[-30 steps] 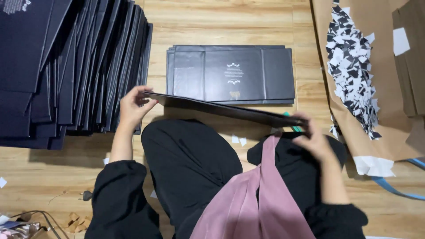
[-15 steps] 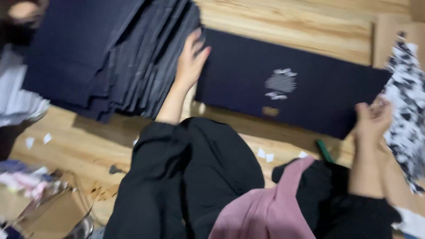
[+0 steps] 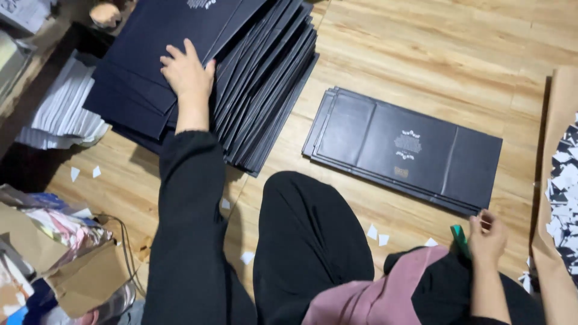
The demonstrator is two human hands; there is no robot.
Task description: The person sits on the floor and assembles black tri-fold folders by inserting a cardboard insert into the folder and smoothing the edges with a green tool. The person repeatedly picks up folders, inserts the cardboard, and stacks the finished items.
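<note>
The left hand [image 3: 188, 73] is laid flat, fingers spread, on the topmost dark navy flattened box of a large fanned stack [image 3: 241, 78] at the upper left of the wooden floor [image 3: 433, 54]; nothing is gripped, the palm only pressing on the card. The right hand [image 3: 486, 238] is held low at the lower right, fingers curled loosely together, just beside a small green object [image 3: 460, 239]; whether anything is pinched between the fingertips cannot be told. A smaller pile of flat navy boxes [image 3: 409, 150] with a pale printed emblem is seen lying on the floor between the two hands, well apart from the left one and near the right. White paper scraps [image 3: 376, 233] are scattered beside the black-trousered knee [image 3: 307, 241].
</note>
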